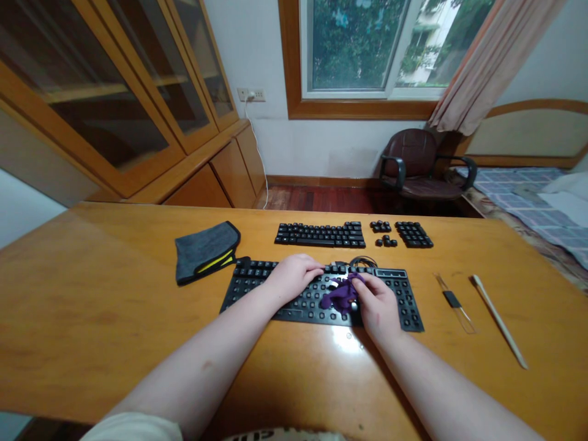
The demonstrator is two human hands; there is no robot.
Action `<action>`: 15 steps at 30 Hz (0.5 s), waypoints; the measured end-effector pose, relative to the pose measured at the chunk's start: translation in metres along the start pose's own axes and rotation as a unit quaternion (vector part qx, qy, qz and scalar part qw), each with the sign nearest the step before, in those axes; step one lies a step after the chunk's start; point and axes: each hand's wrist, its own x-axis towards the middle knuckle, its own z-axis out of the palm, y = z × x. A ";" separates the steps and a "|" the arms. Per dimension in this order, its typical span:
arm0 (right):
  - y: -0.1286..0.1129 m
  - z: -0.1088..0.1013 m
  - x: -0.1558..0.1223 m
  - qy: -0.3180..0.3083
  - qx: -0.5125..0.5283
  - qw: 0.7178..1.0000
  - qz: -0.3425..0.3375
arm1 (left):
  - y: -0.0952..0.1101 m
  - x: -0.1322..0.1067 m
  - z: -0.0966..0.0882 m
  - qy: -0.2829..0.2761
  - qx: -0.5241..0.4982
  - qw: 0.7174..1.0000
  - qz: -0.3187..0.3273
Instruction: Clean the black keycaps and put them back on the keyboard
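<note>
While your right hand (376,303) grips the purple cloth (339,295), bunched on the middle rows of the black keyboard (257,285), the entry reads: wiping in hand.

- Method, as judged: use short, light strokes along each row, fold the cloth small, and brace the board so it cannot slide.
- Left hand (294,275): yours lies open, palm down on the upper rows, grasping nothing.
- Right hand: fingers curled round the cloth, wrist low over the near edge.
- Forearms: bare, converging across the table (114,294).
- Adjacent: loose keycaps (320,234) beyond, grey cloth (204,250) to the left.
</note>
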 end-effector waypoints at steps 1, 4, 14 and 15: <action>0.000 0.000 0.000 0.001 -0.001 1.000 0.001 | 0.000 0.000 -0.001 -0.003 0.010 1.000 0.001; -0.002 0.000 -0.001 -0.001 -0.001 1.000 0.002 | -0.001 -0.001 -0.002 -0.003 0.031 0.999 0.005; -0.005 0.001 0.000 -0.001 -0.010 1.000 -0.009 | 0.002 -0.003 0.003 0.000 0.105 0.993 0.047; -0.005 0.000 0.000 0.000 -0.008 1.000 -0.009 | 0.002 -0.003 0.003 -0.001 0.105 0.993 0.048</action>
